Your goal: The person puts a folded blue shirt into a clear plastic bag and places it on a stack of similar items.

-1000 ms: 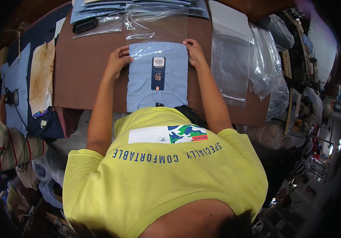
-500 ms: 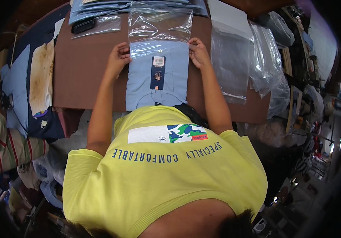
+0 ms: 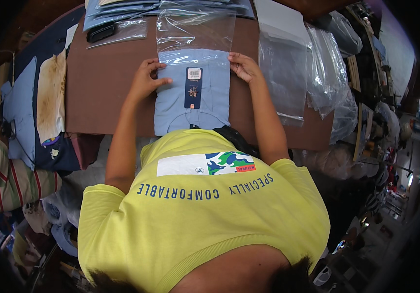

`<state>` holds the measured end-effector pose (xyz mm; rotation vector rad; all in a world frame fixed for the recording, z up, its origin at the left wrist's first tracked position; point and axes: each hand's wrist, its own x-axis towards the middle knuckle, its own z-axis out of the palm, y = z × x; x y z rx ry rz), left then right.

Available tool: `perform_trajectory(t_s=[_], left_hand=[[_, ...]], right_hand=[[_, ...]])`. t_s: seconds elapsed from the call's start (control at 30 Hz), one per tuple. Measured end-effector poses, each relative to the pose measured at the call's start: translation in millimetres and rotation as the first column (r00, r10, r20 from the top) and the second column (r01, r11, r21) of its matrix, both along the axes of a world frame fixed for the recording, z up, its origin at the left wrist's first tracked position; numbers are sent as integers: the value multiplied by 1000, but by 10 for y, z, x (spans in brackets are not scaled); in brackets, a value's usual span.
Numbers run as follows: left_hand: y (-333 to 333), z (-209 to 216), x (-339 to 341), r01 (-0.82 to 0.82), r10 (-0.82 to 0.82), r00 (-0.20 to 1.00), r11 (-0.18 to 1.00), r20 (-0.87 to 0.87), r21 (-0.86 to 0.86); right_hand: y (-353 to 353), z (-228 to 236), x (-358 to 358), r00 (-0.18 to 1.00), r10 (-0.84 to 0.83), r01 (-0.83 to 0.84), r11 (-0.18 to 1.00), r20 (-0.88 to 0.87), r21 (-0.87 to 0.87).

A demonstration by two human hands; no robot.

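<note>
Shirt (image 3: 173,100) on table (image 3: 109,83), bags (image 3: 284,80) to its right

Head-worn fisheye, facing steeply downward

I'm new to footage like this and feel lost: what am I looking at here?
There is no robot here, just a person's two bare hands. The view comes from a wide fisheye camera worn on the head, looking down, so edges bend and the person's yellow shirt fills the lower part.

On the brown table lies a folded light-blue garment with a dark tag. A clear bag reaches beyond its far edge. The left hand is at the garment's left side, thumb and fingers apart; the right hand has its fingertips at the far right corner. Whether they grip bag, cloth or both is hard to tell.

More clear plastic bags lie to the right.
</note>
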<state>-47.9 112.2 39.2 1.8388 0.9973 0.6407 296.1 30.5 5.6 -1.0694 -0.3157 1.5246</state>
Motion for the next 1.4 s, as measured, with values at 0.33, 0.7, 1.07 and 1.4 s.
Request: perform_trajectory(t_s=[0.33,0.7,1.07,1.4], left_hand=[[-91,95,-21,-30,25,999,994,46,105],[-407,-9,-322,-77,73,985,997,159,22],[-945,-29,-590,-91,78,990,988,114,121],[-946,-178,-919,35,30,985,929,170,-369]], right_hand=[[-192,104,-141,980,27,-12,997,197,-79],[-695,277,-436,917,186,-130,976,354,-178],[-1058,309,-624,819,255,-146,959,514,-243],[-1126,424,-440,728,524,-373,844,443,-385]])
